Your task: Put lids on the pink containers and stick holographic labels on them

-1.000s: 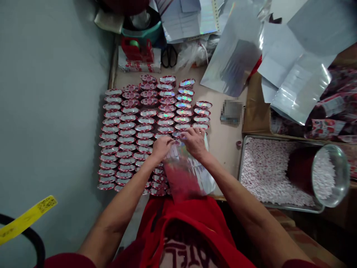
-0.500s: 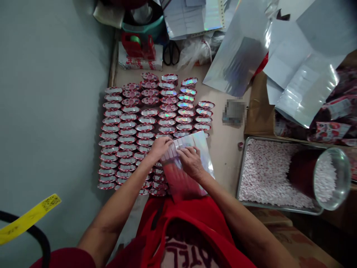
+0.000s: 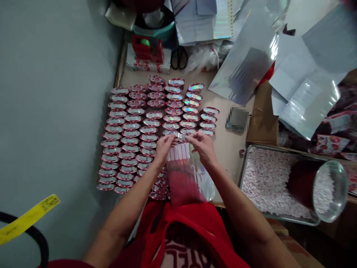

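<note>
A shiny strip-like sticker (image 3: 180,137) stretches between my fingertips above the packed rows. My left hand (image 3: 164,149) pinches its left end, and my right hand (image 3: 205,149) has its thumb and forefinger at the right end. Below them a sheet of pale, reflective stickers (image 3: 180,153) lies near the table's front edge, mirroring red. Several rows of red-patterned containers with oval tops (image 3: 131,133) fill the table to the left and ahead. Most tops carry a pale or silvery strip; a few at the back (image 3: 156,95) show a pink round centre instead.
A metal tray (image 3: 243,167) of small white pieces stands right, with a tipped dark tub (image 3: 302,182) in it. Behind are a cardboard box (image 3: 260,123), glossy sheets (image 3: 240,63), scissors (image 3: 179,58) and a red tape dispenser (image 3: 147,50). A wall (image 3: 55,111) borders the left.
My right hand dipped onto the sticker sheet, then rose forward beside my left hand. A sticker is now stretched between both hands. The whole view has shifted slightly.
</note>
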The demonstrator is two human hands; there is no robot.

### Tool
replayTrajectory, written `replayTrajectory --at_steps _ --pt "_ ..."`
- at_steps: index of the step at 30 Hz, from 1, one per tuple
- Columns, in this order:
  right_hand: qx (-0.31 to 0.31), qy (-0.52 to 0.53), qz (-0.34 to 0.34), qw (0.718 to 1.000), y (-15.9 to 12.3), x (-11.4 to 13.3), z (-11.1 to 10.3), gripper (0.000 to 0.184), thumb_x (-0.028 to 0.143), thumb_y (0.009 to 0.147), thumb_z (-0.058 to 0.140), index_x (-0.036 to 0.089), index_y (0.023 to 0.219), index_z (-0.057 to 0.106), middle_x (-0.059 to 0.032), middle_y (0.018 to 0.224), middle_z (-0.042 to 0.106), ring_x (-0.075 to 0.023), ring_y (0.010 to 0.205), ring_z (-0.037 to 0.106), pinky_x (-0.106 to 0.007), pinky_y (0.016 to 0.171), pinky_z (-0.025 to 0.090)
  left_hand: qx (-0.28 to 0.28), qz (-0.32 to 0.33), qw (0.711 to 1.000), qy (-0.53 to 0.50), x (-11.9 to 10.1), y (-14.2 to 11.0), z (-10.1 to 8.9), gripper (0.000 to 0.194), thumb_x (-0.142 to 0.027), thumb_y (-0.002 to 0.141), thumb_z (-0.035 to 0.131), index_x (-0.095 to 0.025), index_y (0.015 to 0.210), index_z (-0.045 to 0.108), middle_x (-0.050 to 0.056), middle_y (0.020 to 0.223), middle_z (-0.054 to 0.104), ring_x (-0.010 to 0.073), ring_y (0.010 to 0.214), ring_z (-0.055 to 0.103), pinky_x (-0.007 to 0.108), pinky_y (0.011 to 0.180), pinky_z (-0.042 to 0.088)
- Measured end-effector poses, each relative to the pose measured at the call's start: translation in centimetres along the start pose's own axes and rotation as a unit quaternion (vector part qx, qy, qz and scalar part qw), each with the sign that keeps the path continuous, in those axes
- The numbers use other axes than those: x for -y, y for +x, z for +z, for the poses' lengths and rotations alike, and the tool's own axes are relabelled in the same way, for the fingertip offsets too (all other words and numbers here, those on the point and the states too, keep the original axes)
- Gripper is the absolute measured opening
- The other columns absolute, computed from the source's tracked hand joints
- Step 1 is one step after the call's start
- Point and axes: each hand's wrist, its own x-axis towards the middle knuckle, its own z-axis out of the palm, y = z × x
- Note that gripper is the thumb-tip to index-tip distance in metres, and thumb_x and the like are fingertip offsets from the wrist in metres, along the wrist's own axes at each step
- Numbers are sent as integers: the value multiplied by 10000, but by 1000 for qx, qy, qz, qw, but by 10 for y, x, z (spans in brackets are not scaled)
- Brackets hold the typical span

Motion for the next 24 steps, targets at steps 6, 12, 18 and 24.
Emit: replayTrajectory --at_steps 6,12,18,24 --pt "8 33 43 998 34 -16 -2 476 581 620 904 196 714 641 38 662 541 -104 570 455 -272 474 535 42 -121 964 -233 -24 29 1 565 -708 783 775 -162 904 692 102 869 775 196 761 749 315 745 612" --pt "-2 31 57 998 41 -18 -5 471 566 582 921 202 712 653 40 648 573 -119 577 514 -295 528 576 11 -84 982 -168 -26 29 6 403 -447 679 913 -154 887 729 61 777 764 188 714 749 289 692 603" --pt "-37 -81 -9 996 78 -11 9 423 602 689 810 192 729 714 -18 691 686 -185 615 601 -313 572 518 -81 15 996 -26 -38 59 -1 241 -413 820 781 -177 863 747 41 786 735 186 731 701 325 744 584" --pt "-144 -386 -63 909 151 19 36 274 459 833 677 220 815 809 -35 758 758 -215 757 673 -279 700 451 -232 203 892 331 -77 121 -4 124 -348 872 787 -226 859 810 92 1070 700 289 1118 617 429 1020 483"
